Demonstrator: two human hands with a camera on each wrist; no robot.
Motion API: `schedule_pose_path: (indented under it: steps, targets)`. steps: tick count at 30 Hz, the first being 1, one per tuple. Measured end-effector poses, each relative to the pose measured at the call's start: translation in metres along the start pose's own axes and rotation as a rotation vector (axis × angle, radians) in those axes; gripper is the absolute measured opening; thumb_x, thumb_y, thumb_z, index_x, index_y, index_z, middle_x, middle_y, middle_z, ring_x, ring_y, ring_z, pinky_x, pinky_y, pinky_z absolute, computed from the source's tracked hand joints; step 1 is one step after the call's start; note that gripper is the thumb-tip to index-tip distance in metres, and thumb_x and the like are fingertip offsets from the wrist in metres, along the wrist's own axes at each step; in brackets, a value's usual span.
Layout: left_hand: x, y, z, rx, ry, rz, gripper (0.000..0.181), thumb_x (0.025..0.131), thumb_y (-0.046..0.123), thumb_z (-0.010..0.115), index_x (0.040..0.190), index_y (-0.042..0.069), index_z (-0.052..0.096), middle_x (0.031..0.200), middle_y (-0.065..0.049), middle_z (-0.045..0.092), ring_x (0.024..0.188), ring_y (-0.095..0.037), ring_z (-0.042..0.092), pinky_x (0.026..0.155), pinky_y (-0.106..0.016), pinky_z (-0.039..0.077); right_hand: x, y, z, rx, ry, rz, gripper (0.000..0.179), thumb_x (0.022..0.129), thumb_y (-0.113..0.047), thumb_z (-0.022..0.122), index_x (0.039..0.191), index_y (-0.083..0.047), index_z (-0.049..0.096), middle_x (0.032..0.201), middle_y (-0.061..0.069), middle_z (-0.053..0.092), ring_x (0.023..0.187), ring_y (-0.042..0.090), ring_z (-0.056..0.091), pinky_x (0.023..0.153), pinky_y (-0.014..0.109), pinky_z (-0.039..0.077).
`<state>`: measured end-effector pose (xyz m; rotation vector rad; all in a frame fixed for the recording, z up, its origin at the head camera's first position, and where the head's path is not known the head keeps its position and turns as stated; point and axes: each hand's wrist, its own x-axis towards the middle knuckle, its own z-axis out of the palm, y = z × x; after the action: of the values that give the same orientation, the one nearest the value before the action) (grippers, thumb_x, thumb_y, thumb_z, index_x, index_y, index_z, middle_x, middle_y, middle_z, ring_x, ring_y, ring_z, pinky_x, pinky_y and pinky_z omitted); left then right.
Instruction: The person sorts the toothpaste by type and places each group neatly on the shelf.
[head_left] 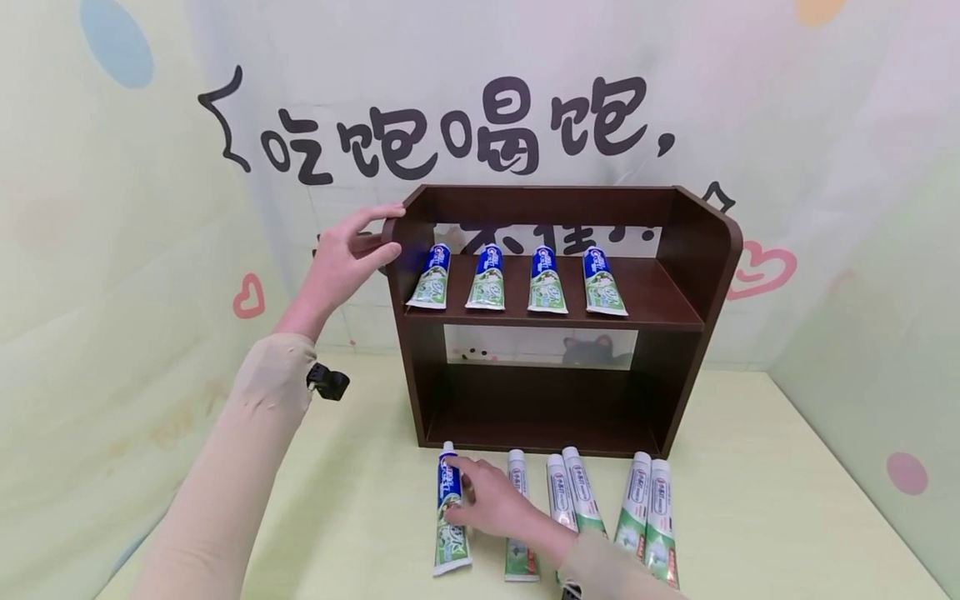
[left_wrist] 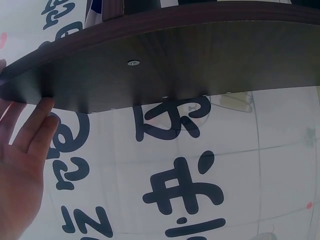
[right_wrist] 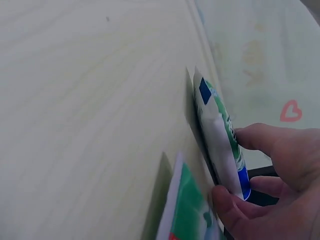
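Note:
My right hand (head_left: 495, 498) is over a blue-and-green toothpaste tube (head_left: 453, 550) on the table, just in front of a dark brown two-tier shelf (head_left: 551, 321). Thumb and fingertips pinch the tube's right side; in the right wrist view the tube (right_wrist: 214, 135) shows its white underside edge. At the shelf's upper left, my left hand (head_left: 341, 258) touches the side panel with thumb and fingers extended. In the left wrist view two fingers (left_wrist: 37, 127) rest against the panel's outer face (left_wrist: 165, 62). Several matching toothpaste tubes (head_left: 547, 287) lie on the upper tier, caps to the back.
Several white-and-green toothpaste tubes (head_left: 648, 508) lie on the table (head_left: 780, 500) right of my right hand, caps toward the shelf. My right forearm partly covers some. A printed cloth backdrop (head_left: 525, 50) hangs behind. The lower tier (head_left: 540, 408) has a dark floor.

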<state>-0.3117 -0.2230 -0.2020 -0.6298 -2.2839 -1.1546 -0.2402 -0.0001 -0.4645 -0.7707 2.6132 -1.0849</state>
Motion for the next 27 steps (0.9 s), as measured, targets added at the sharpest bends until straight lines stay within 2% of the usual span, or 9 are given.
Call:
schedule_pose_path:
  steps: [2,3,7,10,13,18,21,23,27]
  targets:
    - [-0.001,0.000,0.000,-0.003,-0.001,-0.003,0.044,0.094,0.011,0.063,0.138,0.009,0.057,0.150,-0.007,0.051,0.120,-0.037,0.064,0.085,-0.011,0.051,0.001,-0.003,0.003,0.007,-0.017,0.010,0.077,0.081,-0.026,0.079,0.149,-0.021,0.044,0.105,0.004,0.058,0.082,0.012,0.051,0.062,0.024,0.044]
    - [-0.001,0.000,0.000,-0.004,-0.002,-0.004,0.044,0.094,0.010,0.063,0.138,0.008,0.057,0.151,-0.007,0.051,0.120,-0.037,0.064,0.085,-0.010,0.051,0.001,-0.004,0.004,0.000,-0.025,0.014,0.078,0.081,-0.027,0.079,0.150,-0.022,0.043,0.106,0.004,0.057,0.083,0.011,0.051,0.062,0.023,0.043]
    - [-0.002,-0.001,0.000,-0.002,-0.003,-0.006,0.044,0.094,0.010,0.063,0.138,0.007,0.056,0.151,-0.007,0.051,0.121,-0.037,0.064,0.088,-0.012,0.052,-0.002,-0.008,0.006,-0.040,-0.075,0.038,0.090,0.078,-0.036,0.082,0.154,-0.027,0.035,0.122,0.012,0.055,0.097,0.017,0.057,0.080,0.035,0.055]
    - [-0.002,-0.001,-0.001,-0.003,-0.002,-0.001,0.044,0.094,0.010,0.063,0.137,0.008,0.057,0.150,-0.007,0.051,0.121,-0.037,0.064,0.089,-0.013,0.052,-0.007,-0.011,0.006,-0.048,-0.128,0.057,0.105,0.072,-0.039,0.087,0.157,-0.028,0.026,0.131,0.013,0.050,0.105,0.019,0.057,0.092,0.041,0.054]
    - [-0.001,0.000,-0.001,-0.002,0.004,0.006,0.043,0.094,0.009,0.063,0.136,0.007,0.057,0.149,-0.008,0.052,0.119,-0.037,0.065,0.086,-0.011,0.052,-0.010,-0.016,0.007,-0.033,-0.141,0.073,0.112,0.068,-0.034,0.090,0.158,-0.028,0.024,0.127,0.010,0.049,0.100,0.016,0.055,0.088,0.036,0.054]
    - [-0.001,0.003,0.000,0.006,0.011,0.008,0.043,0.093,0.008,0.063,0.136,0.005,0.057,0.149,-0.010,0.052,0.117,-0.038,0.066,0.082,-0.009,0.051,-0.011,-0.022,0.007,-0.029,-0.112,0.098,0.110,0.066,-0.031,0.091,0.157,-0.028,0.028,0.126,0.013,0.055,0.102,0.019,0.057,0.088,0.041,0.055]
    - [-0.001,0.003,-0.001,0.007,0.007,0.004,0.043,0.094,0.009,0.063,0.137,0.006,0.057,0.149,-0.009,0.052,0.118,-0.038,0.065,0.083,-0.009,0.050,-0.010,-0.021,0.006,-0.040,-0.110,0.084,0.106,0.068,-0.031,0.090,0.156,-0.025,0.031,0.127,0.012,0.061,0.101,0.020,0.058,0.087,0.038,0.054]
    - [-0.001,0.003,-0.001,0.006,0.004,0.006,0.043,0.094,0.009,0.063,0.137,0.006,0.057,0.150,-0.009,0.051,0.118,-0.038,0.065,0.083,-0.009,0.050,-0.009,-0.020,0.005,-0.032,-0.107,0.068,0.103,0.069,-0.030,0.089,0.155,-0.022,0.033,0.122,0.010,0.065,0.096,0.018,0.057,0.082,0.032,0.054]
    - [-0.001,0.004,-0.001,0.003,0.003,0.016,0.043,0.094,0.008,0.063,0.136,0.006,0.057,0.149,-0.010,0.052,0.118,-0.038,0.065,0.084,-0.010,0.051,-0.007,-0.015,0.002,0.061,-0.113,0.075,0.097,0.071,-0.025,0.087,0.153,-0.021,0.037,0.091,0.005,0.067,0.075,0.014,0.056,0.063,0.026,0.049]
